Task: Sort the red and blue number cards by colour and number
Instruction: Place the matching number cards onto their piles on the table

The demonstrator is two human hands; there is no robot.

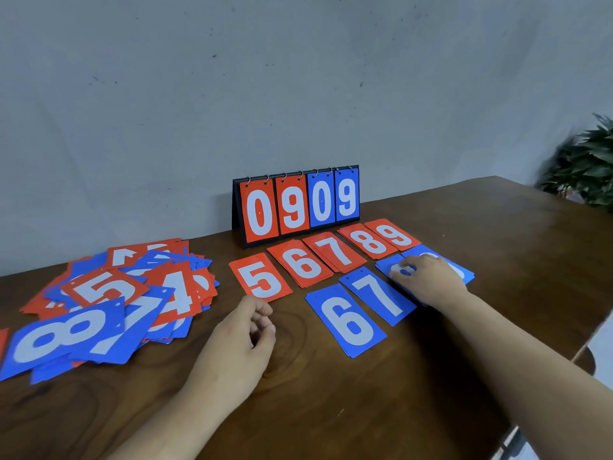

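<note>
The right hand (428,280) lies flat, fingers pressing the blue number-8 card (384,265) beside the blue number-7 card (378,295) on the brown wooden desk (331,410). The left hand (245,330), loosely curled and empty, rests just below the red number-5 card (260,280). A loose heap of red and blue cards (109,303) lies far left.

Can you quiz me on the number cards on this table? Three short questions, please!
1. True or false: the red 5 lies left of the red 6.
2. The right hand rests on: A a red card, B a blue card, C the pile.
3. Fill in: the scoreboard shows ____.
Key: 1 true; 2 B; 3 0909.
</note>
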